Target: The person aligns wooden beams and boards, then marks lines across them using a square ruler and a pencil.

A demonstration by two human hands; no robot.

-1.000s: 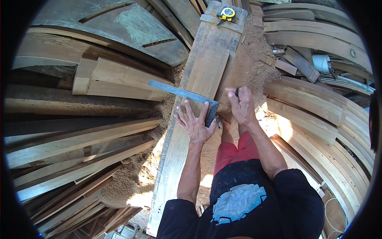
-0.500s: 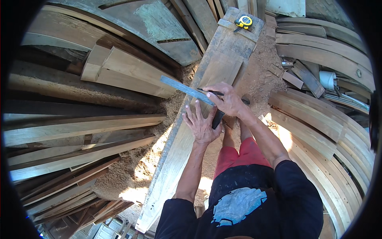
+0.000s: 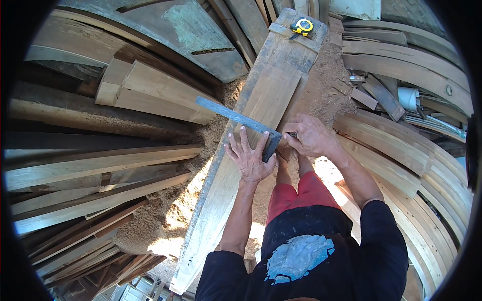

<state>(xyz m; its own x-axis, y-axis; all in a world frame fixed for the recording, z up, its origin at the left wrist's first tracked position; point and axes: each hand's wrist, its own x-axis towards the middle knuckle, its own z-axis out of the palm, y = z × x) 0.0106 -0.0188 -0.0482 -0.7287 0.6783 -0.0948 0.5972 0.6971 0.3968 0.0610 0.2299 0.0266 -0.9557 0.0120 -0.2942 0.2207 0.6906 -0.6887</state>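
Note:
A long pale wooden board [image 3: 213,200] lies lengthwise on a worn, narrow bench [image 3: 281,50]. Across the board rests a try square [image 3: 232,114]; its metal blade reaches past the far-left edge, and its dark stock sits along the near-right edge. My left hand [image 3: 251,159] lies flat on the board with fingers spread, fingertips close by the blade and thumb against the stock. Just right of the square's corner, my right hand [image 3: 312,136] is closed in a pinch around a slim dark pencil-like tool [image 3: 291,134], mostly hidden by the fingers.
A yellow and black tape measure [image 3: 303,27] sits at the bench's far end. Stacked planks [image 3: 100,163] crowd the left, and curved timber pieces [image 3: 401,150] fill the right. A white bucket [image 3: 408,99] stands among offcuts. Sawdust [image 3: 145,228] covers the floor.
My right hand has moved right, off the square's blade and beyond the board's edge, taking the dark tool with it. My left hand stays on the board by the square.

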